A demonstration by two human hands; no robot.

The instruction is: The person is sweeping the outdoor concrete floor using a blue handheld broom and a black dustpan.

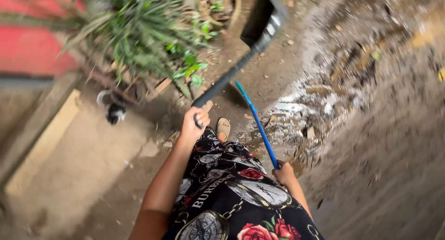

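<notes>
— Hands first: our left hand [193,123] is wrapped tight around the grip end of the long black-handled dustpan [259,29], and our right hand [282,172] is closed on the lower end of the thin blue broom stick [257,124].

— Which way do the two handles run from us?

— Both lead up and away from our body. The dustpan's handle slants from our left hand toward the upper right, ending in the black scoop well out ahead, over the bare dirt ground [273,77]. The blue stick slants the other way, from our right hand up and to the left, so its far tip ends just beside the dustpan handle, a little below it.

— And the litter?

— The wet patch of leaves and debris [324,105] lies to the right of both handles, nearer our right hand than our left. The green potted plant [139,31] stands on the left side, apart from the scoop. We cannot see the broom's head; that part is blurred.
</notes>
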